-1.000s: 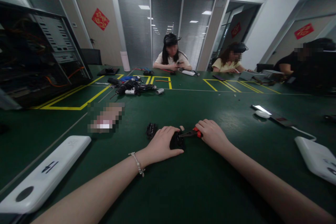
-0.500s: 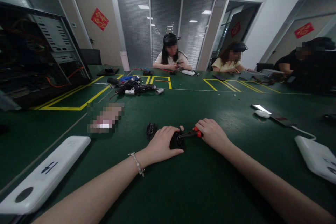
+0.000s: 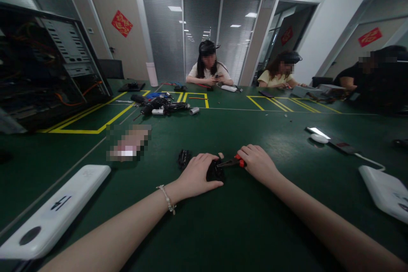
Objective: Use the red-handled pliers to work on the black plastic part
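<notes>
My left hand (image 3: 199, 174) is closed around a small black part (image 3: 215, 173) on the green table, thumb at its near side and fingers over its far side. What kind of part it is I cannot make out. My right hand (image 3: 258, 162) grips red-handled pliers (image 3: 231, 162), whose dark, narrow jaws point left and reach the black part. Whether the jaws are clamped on it is too small to tell. Just left of my left hand lies another black piece (image 3: 184, 158). A small pale scrap (image 3: 221, 155) rests beyond the plier tips.
An open computer case (image 3: 63, 59) stands at the left. White power banks (image 3: 60, 208) lie on both sides, and a blurred pinkish item (image 3: 134, 140) is left of centre. Tools including a power drill (image 3: 153, 105) lie farther back. Several people (image 3: 208, 68) sit across the table.
Almost nothing differs. Both hands, the pliers and the black part keep their places, apart from a very slight shift of the whole view.
</notes>
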A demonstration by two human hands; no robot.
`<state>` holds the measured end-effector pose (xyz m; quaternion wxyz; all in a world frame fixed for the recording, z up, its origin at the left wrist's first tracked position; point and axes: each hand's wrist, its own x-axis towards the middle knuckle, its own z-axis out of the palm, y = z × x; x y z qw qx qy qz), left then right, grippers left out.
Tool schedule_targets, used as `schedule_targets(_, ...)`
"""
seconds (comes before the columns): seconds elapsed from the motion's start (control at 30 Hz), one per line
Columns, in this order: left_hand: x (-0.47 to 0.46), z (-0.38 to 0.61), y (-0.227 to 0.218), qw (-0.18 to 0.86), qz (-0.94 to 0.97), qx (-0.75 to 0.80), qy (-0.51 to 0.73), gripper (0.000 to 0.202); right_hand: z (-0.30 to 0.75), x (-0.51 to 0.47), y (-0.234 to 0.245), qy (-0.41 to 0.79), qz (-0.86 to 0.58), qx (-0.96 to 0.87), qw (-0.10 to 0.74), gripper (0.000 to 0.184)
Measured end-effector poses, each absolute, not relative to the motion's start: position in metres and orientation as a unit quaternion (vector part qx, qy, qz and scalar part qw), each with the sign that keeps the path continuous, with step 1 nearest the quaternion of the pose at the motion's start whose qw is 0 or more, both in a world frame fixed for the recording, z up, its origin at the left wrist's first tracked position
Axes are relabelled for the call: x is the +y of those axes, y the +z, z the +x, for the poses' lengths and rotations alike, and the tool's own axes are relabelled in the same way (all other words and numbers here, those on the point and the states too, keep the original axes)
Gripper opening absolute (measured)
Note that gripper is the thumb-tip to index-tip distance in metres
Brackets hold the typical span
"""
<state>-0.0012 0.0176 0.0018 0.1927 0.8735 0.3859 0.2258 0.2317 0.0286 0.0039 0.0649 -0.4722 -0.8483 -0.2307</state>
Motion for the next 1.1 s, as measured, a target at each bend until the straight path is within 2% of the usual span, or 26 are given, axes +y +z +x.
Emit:
schedule_targets(0.63, 0.0185, -0.0006, 0.002, 0.182, 0.876, 0.384, 0.226, 0.057, 0.2325, 0.0304, 0.0033, -0.227, -0.474, -0.849, 0.053, 0.023)
schedule_targets(1.1, 0.0173, -0.0014, 0.0046, 0.195, 0.875, 0.389, 0.214, 0.056, 0.2326, 0.0298, 0.0026, -0.199, -0.479, -0.851, 0.077, 0.025)
